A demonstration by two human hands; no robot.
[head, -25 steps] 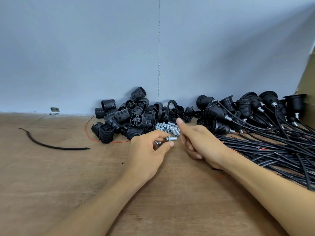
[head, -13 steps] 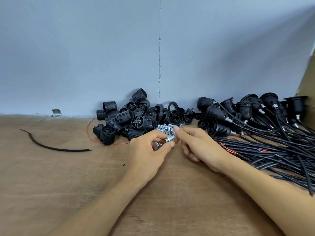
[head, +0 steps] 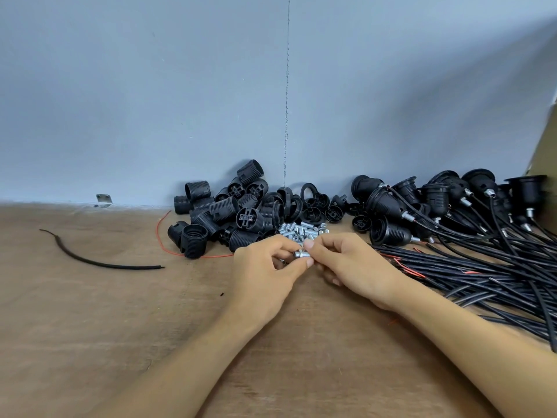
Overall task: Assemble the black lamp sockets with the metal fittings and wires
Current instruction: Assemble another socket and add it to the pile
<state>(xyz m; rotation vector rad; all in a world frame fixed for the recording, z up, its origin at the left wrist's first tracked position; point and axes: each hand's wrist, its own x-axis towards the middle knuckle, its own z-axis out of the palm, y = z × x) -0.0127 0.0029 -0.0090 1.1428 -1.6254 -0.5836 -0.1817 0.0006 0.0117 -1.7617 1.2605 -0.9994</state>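
Observation:
A small silver metal fitting (head: 302, 254) is pinched between the thumb and forefinger of my left hand (head: 265, 271). My right hand (head: 352, 265) meets it from the right, its thumb and forefinger tips on the same fitting. Just behind my fingers lies a small heap of loose metal fittings (head: 304, 230). A pile of black threaded lamp sockets (head: 223, 215) sits behind and to the left. Black wires (head: 470, 276) with red strands fan out at the right, under assembled sockets (head: 422, 206).
The wooden tabletop (head: 120, 327) ends at a grey-blue wall (head: 150, 101). A loose black wire piece (head: 99, 260) lies at the left, a thin red wire (head: 164, 236) curls by the socket pile. Black rings and caps (head: 313, 203) lie mid-back. A cardboard edge (head: 547, 146) stands far right.
My right hand has drawn back from the heap and closed its fingertips onto the fitting that my left hand holds. Both hands sit slightly nearer to me.

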